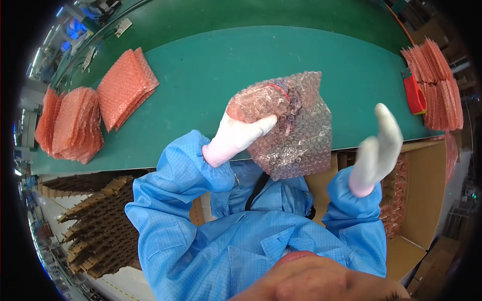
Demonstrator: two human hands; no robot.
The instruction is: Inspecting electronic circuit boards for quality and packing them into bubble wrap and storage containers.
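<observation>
My left hand (pixel 240 133), in a white glove, is closed on a clear bubble-wrap bag (pixel 306 138). Its thumb lies across the near side of the bag, while the other fingers are largely hidden by the plastic. Something with red and dark bluish parts shows through the upper part of the bag; its kind cannot be made out. The bag hangs over the front edge of the green table (pixel 201 85). To the right of the bag and apart from it, my right hand (pixel 380 148) is raised, gloved in white, fingers stretched out and holding nothing.
Stacks of pink bubble-wrap bags lie at the table's left (pixel 78 123) and far left (pixel 128 88). Another pink stack (pixel 434 83) stands at the right beside a red-and-yellow object (pixel 413 94). Below are an open cardboard box (pixel 424 185) and slotted cardboard dividers (pixel 103 226).
</observation>
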